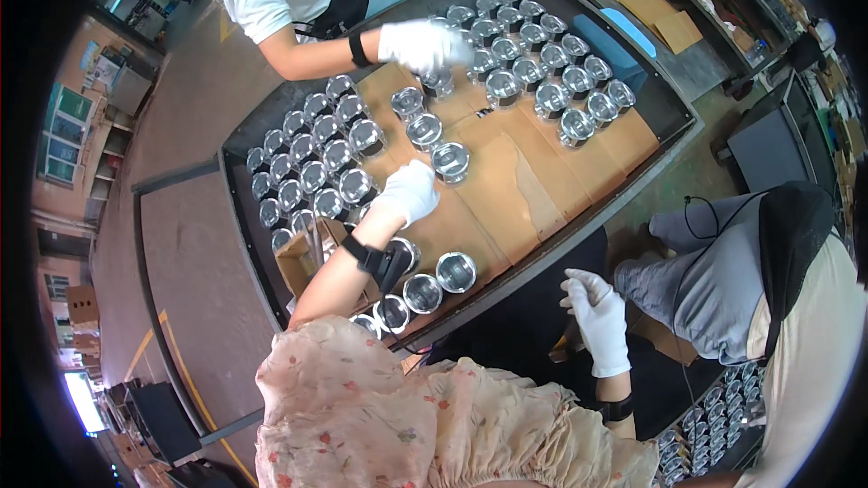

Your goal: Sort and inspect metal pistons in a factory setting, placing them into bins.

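Note:
Shiny metal pistons stand in groups on cardboard (515, 181) inside a dark metal-rimmed cart (579, 217). My left hand (411, 192), in a white glove, reaches over the cart beside a piston (450, 163) at the near end of a short row. Its fingers look curled in; whatever they may hold is hidden beneath the hand. Below my left forearm is a near row with a piston (456, 272) at its right end. My right hand (597, 321), also white-gloved, hangs outside the cart's near edge, fingers loosely bent and apart, holding nothing.
Across the cart, a co-worker's white-gloved hand (425, 45) is blurred over the pistons. A cardboard box (303, 267) sits at the left corner. Another person in grey trousers (705, 262) is close on the right, near more pistons (714, 425). A blue bin (619, 41) adjoins the far side.

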The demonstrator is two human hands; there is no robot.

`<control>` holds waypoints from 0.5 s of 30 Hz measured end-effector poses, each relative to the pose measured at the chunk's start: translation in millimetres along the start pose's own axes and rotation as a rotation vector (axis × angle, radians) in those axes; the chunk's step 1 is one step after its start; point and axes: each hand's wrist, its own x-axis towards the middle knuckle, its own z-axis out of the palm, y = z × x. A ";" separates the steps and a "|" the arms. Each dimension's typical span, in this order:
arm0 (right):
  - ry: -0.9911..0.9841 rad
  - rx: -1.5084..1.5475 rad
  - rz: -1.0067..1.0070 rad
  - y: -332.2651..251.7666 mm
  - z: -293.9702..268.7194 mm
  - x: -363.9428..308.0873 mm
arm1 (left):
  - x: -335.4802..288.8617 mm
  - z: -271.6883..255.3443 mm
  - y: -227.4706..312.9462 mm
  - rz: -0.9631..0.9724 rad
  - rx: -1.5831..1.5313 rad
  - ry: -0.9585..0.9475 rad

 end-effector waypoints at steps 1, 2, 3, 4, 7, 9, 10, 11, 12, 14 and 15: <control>-0.006 -0.021 0.009 0.5 2.5 3.1 | 18.6 12.2 -3.0 -0.044 -0.049 0.180; -0.019 -0.038 0.017 2.1 6.0 5.6 | 35.8 24.4 -11.4 -0.043 -0.047 0.178; -0.015 -0.029 0.026 4.3 8.1 7.2 | 55.1 34.7 -18.8 0.017 -0.041 0.254; -0.008 -0.028 0.027 6.6 9.0 8.2 | 71.4 37.1 -20.6 0.080 -0.037 0.329; 0.048 -0.105 -0.005 15.2 9.2 8.9 | 118.8 45.0 -11.1 -0.031 0.068 -0.231; 0.023 -0.109 0.004 11.4 10.6 6.2 | 129.7 65.8 -20.5 -0.122 0.172 -0.243; -0.017 -0.113 0.013 9.0 13.4 5.2 | 133.7 73.5 -31.5 -0.229 0.277 -0.255; 0.017 -0.122 0.029 13.8 8.2 4.4 | 138.5 84.1 -16.1 -0.203 0.352 -0.235; 0.030 -0.127 0.005 15.7 9.6 4.5 | 135.2 88.9 -19.5 -0.276 0.317 -0.094; 0.060 -0.133 -0.010 14.8 9.4 5.7 | 136.8 88.4 -21.3 -0.211 0.300 -0.107; 0.116 -0.236 -0.066 15.2 8.1 10.5 | 131.4 83.0 -6.5 -0.100 0.391 -0.190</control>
